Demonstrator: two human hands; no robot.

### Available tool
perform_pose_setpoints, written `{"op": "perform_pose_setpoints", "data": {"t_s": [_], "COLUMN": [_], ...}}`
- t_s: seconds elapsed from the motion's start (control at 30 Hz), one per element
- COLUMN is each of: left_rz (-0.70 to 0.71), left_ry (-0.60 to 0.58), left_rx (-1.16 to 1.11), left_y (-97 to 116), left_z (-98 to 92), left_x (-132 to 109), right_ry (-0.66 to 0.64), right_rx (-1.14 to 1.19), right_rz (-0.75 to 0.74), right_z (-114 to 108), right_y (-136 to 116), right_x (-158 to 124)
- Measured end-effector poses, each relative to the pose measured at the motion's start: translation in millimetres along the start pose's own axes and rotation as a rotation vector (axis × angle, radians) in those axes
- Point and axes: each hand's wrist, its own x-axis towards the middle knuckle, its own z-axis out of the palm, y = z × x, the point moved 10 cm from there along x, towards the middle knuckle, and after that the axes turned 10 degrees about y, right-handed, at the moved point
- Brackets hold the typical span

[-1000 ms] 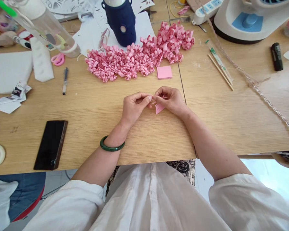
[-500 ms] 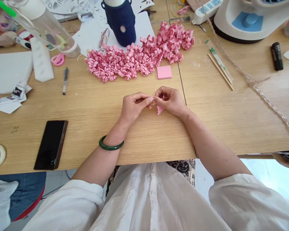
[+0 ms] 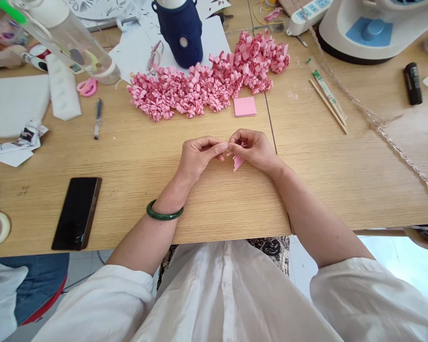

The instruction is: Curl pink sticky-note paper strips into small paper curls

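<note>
My left hand [image 3: 199, 156] and my right hand [image 3: 254, 148] meet fingertip to fingertip over the middle of the wooden table [image 3: 135, 156]. Both pinch a small pink paper piece [image 3: 237, 162] cut into strips, which hangs below my right fingers. My left wrist wears a green bangle [image 3: 164, 213]. Beyond my hands lies a pile of curled pink paper pieces [image 3: 207, 80], with a small stack of flat pink paper squares [image 3: 245, 106] beside it.
A black phone [image 3: 76, 213] lies at the near left. A pen [image 3: 97, 118], pink scissors [image 3: 87, 87], a clear bottle [image 3: 62, 38] and a navy bottle [image 3: 180, 31] stand further back. Chopsticks [image 3: 328, 97], a black tube [image 3: 413, 83] and a white appliance [image 3: 374, 23] sit at the right.
The pink strip piece has been drawn in between my fingers, so less of it hangs below my right hand. My hands stay in place.
</note>
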Motion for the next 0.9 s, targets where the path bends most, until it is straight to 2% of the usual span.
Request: {"op": "perform_pose_setpoints", "data": {"t_s": [0.17, 0.4, 0.6, 0.9], "left_rz": [-0.025, 0.017, 0.091, -0.012], "left_ry": [-0.007, 0.079, 0.123, 0.08], "left_rx": [-0.021, 0.055, 0.122, -0.003], "left_y": [-2.1, -0.4, 3.1, -2.8], "left_z": [-0.7, -5.4, -8.1, -1.3], "left_x": [1.2, 0.7, -0.7, -3.0], "right_ry": [-0.042, -0.055, 0.03, 0.085], "right_rx": [0.064, 0.119, 0.071, -0.02], "right_rz": [0.014, 0.073, 0.018, -0.004], "right_z": [3.4, 4.4, -2.0, -8.9], "right_y": [-3.6, 0.9, 0.4, 3.8], "right_x": [-1.6, -2.3, 0.8, 3.9]}}
